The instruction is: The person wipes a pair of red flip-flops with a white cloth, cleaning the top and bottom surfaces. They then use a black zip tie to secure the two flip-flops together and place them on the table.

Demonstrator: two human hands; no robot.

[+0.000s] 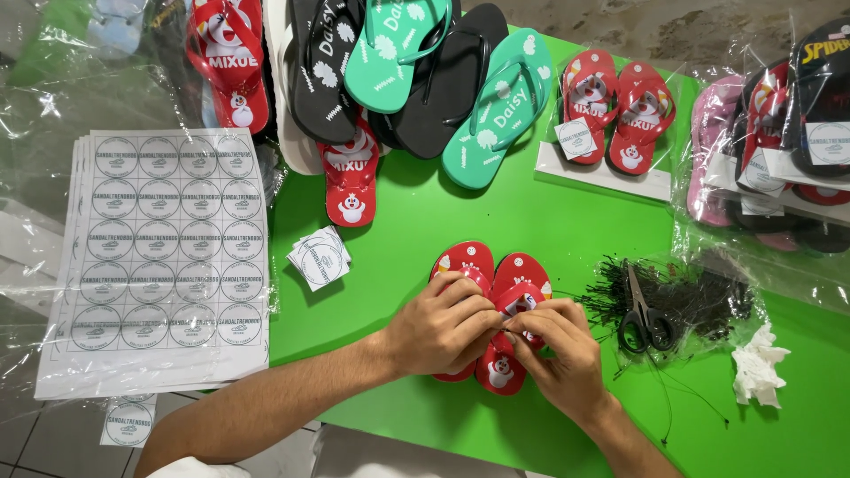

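While both hands pinch at the straps, the pair of small red rubber flip-flops (492, 292) lies side by side on the green table (416, 221), left of the black-handled scissors (645, 317). Left hand (440, 326) grasps one strap, steadying it; right hand (558, 347) pinches the other, fingertips working there.

Bright green tabletop (416, 230), crowded: small red flip-flops (492, 319) at centre front, heaped black, teal and red flip-flops (416, 71) along the far edge, black-handled scissors (645, 314) on a tangle of black tag ties (699, 296), crumpled white tissue (758, 365), cut label squares (320, 258), label sheets (164, 257) overhanging the left edge.
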